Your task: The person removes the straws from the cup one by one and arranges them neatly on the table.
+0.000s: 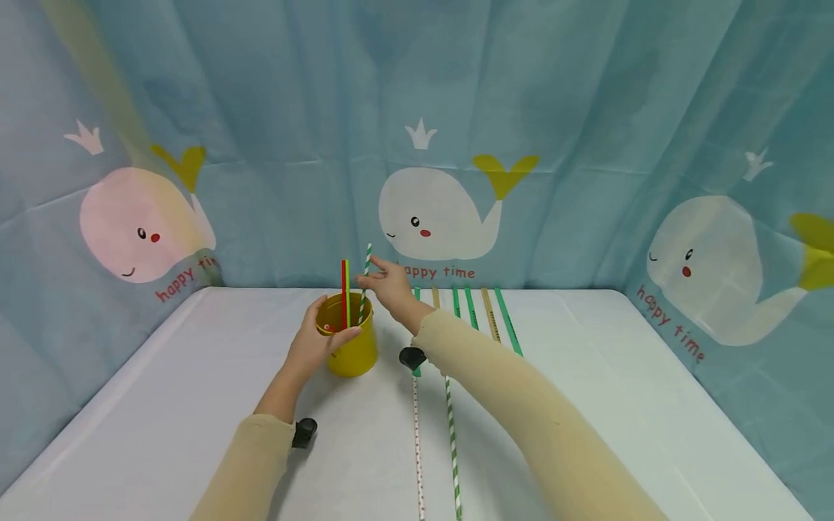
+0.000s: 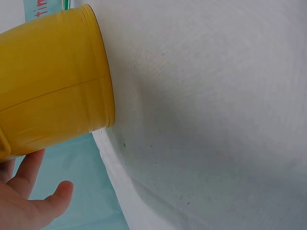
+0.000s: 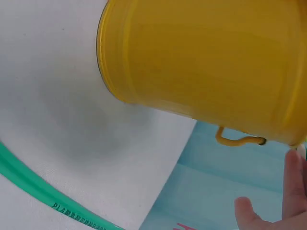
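Observation:
A yellow bucket (image 1: 352, 356) stands upright on the white table, also large in the left wrist view (image 2: 57, 76) and the right wrist view (image 3: 206, 62). Inside it lean a red straw (image 1: 344, 289), a yellow-green straw (image 1: 348, 297) and a green-and-white striped straw (image 1: 368, 259). My right hand (image 1: 392, 289) pinches the striped straw above the rim. My left hand (image 1: 311, 344) holds the bucket's left side near the rim, thumb at the front. In the wrist views the left fingers (image 2: 29, 172) lie beside the bucket wall and the right fingers (image 3: 293, 187) are near its rim.
Right of the bucket, green strips (image 1: 509, 322) and tan strips (image 1: 490, 315) lie on the table (image 1: 586, 405). A red-dotted white straw (image 1: 418, 449) and a green-striped straw (image 1: 452, 441) lie nearer the front. A blue whale-print curtain (image 1: 573, 239) hangs around the back and sides.

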Motion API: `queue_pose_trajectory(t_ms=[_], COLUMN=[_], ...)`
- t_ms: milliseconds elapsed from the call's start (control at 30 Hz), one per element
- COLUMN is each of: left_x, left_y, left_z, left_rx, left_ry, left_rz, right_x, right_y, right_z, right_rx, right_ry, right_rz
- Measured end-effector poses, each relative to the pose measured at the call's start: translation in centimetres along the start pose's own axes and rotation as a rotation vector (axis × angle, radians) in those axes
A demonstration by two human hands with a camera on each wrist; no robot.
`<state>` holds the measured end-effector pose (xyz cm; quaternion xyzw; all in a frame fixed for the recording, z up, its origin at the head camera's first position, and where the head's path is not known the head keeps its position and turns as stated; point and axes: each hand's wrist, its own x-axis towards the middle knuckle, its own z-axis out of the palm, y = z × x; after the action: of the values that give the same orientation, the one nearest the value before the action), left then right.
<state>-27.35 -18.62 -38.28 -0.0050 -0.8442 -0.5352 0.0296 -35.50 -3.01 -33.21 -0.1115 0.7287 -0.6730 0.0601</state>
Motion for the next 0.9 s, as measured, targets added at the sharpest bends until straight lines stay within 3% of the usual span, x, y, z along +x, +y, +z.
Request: queue_pose_trajectory(t_ms=[267, 400, 900], left_x=[0.1, 0.1, 0.0], left_y=[-0.1, 0.1, 0.2], left_z=[-0.1, -0.2, -0.2], left_rx=[0.015, 0.023, 0.027], left_ry=[-0.006, -0.012, -0.014], left_rz=[-0.011, -0.019, -0.039], right_x=[-1.2, -1.9, -5.7], right_y=[-1.1, -1.6, -3.5], right_z=[-1.9, -2.9, -6.5], right_rx=[0.116, 0.12, 0.203], right_ry=[0.044, 0.064, 0.114], right_rz=[-0.093, -0.151, -0.489])
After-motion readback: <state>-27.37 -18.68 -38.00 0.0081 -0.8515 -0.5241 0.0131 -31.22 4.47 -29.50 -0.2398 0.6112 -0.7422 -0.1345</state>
